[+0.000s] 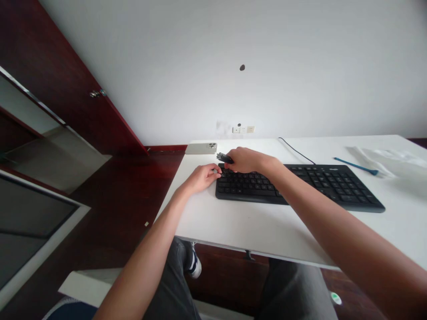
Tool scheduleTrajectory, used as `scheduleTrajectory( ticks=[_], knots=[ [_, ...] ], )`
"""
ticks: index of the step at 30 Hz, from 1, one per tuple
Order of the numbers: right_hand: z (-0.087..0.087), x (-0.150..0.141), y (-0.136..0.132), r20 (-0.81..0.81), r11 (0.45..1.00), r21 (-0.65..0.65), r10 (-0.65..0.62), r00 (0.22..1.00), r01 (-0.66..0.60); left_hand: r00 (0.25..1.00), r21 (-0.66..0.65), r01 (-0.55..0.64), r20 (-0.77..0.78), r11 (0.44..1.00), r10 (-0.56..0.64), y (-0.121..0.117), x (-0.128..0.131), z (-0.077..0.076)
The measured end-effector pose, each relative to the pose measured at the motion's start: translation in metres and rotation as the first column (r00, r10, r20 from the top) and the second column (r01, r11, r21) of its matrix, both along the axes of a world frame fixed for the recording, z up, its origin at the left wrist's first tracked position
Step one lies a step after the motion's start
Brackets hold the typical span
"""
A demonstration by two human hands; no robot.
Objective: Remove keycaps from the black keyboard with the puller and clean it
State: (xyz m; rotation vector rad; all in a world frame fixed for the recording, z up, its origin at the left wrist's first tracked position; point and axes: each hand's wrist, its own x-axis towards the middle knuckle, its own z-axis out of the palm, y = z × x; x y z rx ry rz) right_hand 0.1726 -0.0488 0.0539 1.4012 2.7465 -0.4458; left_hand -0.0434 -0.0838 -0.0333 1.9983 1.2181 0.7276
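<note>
A black keyboard [253, 192] lies across the white table in front of me. Over its upper left corner, my right hand [243, 160] grips a short dark tool [224, 158] with a greyish, uneven tip pointing left. What kind of tool it is cannot be made out. My left hand [203, 177] rests at the keyboard's left edge, thumb and forefinger pinched together by the corner keys. Whatever sits between those fingertips is too small to name. My right forearm crosses above the keys and hides part of them.
Behind my left hand, a pale phone [200, 148] lies near the table's [247, 222] back left corner. A black cable [296, 151] runs back from the keyboard. To the right are a thin blue stick-like tool [356, 166] and a clear plastic bag [396, 164]. Wall sockets [243, 130] sit behind.
</note>
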Motion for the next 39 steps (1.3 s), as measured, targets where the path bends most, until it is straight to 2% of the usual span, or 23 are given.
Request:
scheduleTrajectory(
  ticks=[3,6,11,20,23,27,32,35,39],
  knots=[
    [0.012,-0.008,0.007,0.070,0.994,-0.091,0.063,0.996,-0.056,1.000,0.024,0.003,-0.017,1.000,-0.003,0.000,0.000,-0.001],
    [0.014,-0.012,0.011,0.090,0.988,-0.132,0.087,0.992,-0.075,0.998,0.034,-0.007,-0.059,0.999,0.009,0.000,-0.001,-0.001],
    [0.008,-0.009,0.018,0.042,0.978,-0.197,0.081,0.996,-0.071,0.998,0.018,-0.009,-0.069,1.000,0.010,0.000,-0.002,-0.001],
    [-0.011,0.007,0.035,-0.114,0.931,-0.326,0.135,0.984,-0.165,1.000,-0.053,0.011,0.013,0.999,-0.010,-0.001,-0.001,0.001],
    [-0.014,0.010,0.031,-0.121,0.953,-0.258,0.130,0.984,-0.158,0.999,-0.061,0.019,0.039,0.998,-0.017,-0.002,0.000,0.002],
    [-0.007,0.002,0.016,-0.025,0.987,-0.099,0.126,0.992,-0.128,0.998,-0.078,0.013,0.057,0.997,-0.008,0.000,-0.002,0.002],
    [-0.002,-0.014,-0.004,0.059,0.998,0.047,0.038,0.998,-0.041,1.000,-0.078,-0.007,-0.028,0.997,0.005,0.006,-0.006,-0.002],
    [-0.005,-0.016,-0.007,0.054,0.998,0.069,0.010,0.998,-0.014,0.999,-0.076,-0.012,-0.043,0.997,0.008,0.008,-0.009,-0.003],
    [-0.007,-0.008,0.000,0.061,0.997,0.040,0.060,0.996,-0.063,1.000,-0.137,0.004,0.001,0.991,-0.004,0.009,-0.009,-0.004]
  ],
)
